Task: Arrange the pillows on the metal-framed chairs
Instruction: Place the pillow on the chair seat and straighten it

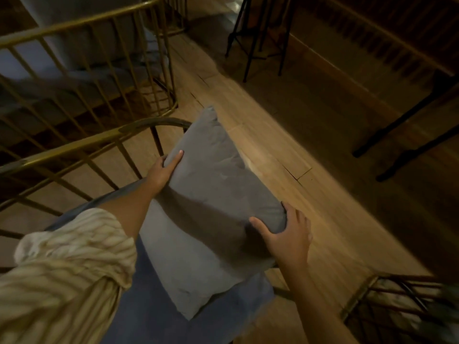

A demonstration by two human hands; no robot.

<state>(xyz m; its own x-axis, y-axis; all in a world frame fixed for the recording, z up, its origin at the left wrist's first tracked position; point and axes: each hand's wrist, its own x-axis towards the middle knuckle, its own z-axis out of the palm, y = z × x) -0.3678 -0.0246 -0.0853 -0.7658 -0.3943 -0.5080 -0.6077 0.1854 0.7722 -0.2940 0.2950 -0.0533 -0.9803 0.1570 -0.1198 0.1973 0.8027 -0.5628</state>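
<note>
two hands gripping grey pillow (211,207), held above blue seat (154,316): left hand (161,172) on far edge, right hand (288,234) clasping near corner. best lowered leftward, propped against gold frame (82,142).

The pillow (211,207) is grey, soft and roughly square, with a creased cover. It stands tilted on the blue seat of the near chair (104,140), lower corner on the cushion, upper corner pointing away. The left hand (161,171) grips its left edge; the right hand (285,234) clasps its right corner. The chair frame is brass-coloured metal with vertical bars, left of the grip. A second chair (82,45) of the same kind stands beyond it.
</note>
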